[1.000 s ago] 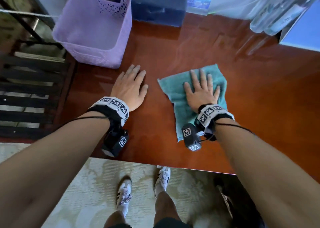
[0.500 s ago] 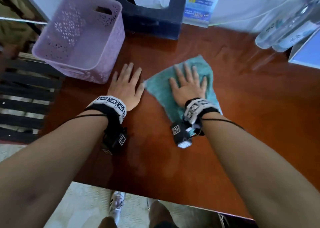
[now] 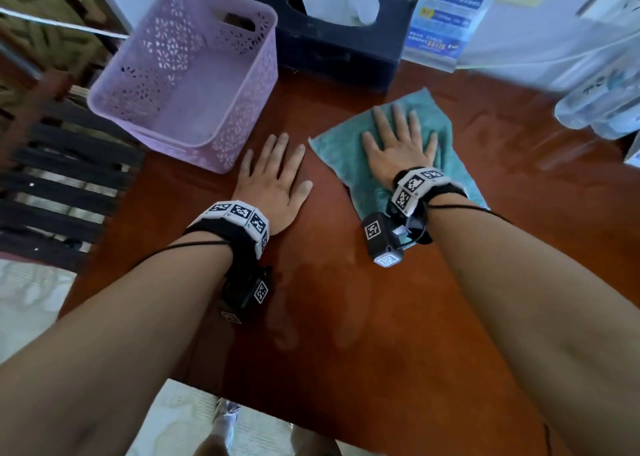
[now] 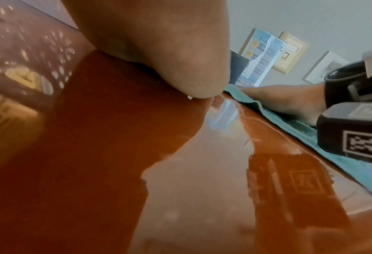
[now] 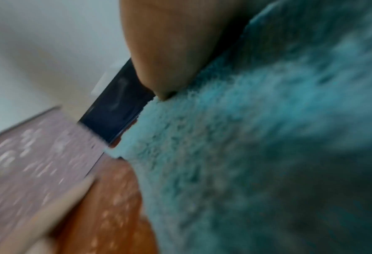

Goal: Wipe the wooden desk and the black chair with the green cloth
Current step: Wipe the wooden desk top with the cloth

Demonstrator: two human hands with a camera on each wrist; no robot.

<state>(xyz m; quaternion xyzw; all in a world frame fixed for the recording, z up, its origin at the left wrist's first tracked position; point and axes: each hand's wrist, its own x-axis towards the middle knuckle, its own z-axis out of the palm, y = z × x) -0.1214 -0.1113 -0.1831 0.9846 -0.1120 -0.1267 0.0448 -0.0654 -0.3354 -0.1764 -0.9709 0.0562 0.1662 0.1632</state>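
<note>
Pressing green cloth [image 3: 446,137] flat, right hand [image 3: 398,150]; wrist view adds pile.

Right hand [image 3: 398,154] flat on green cloth [image 3: 346,150]

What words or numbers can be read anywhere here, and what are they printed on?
"01" and "02": in orange circles on the blue and white printed leaflet standing against the wall; its other lines are too blurred to read.
Clear plastic bottles: dark label marks, too blurred to read.
Square black-and-white code tags on the white wrist bands: patterns only, no words.
</note>
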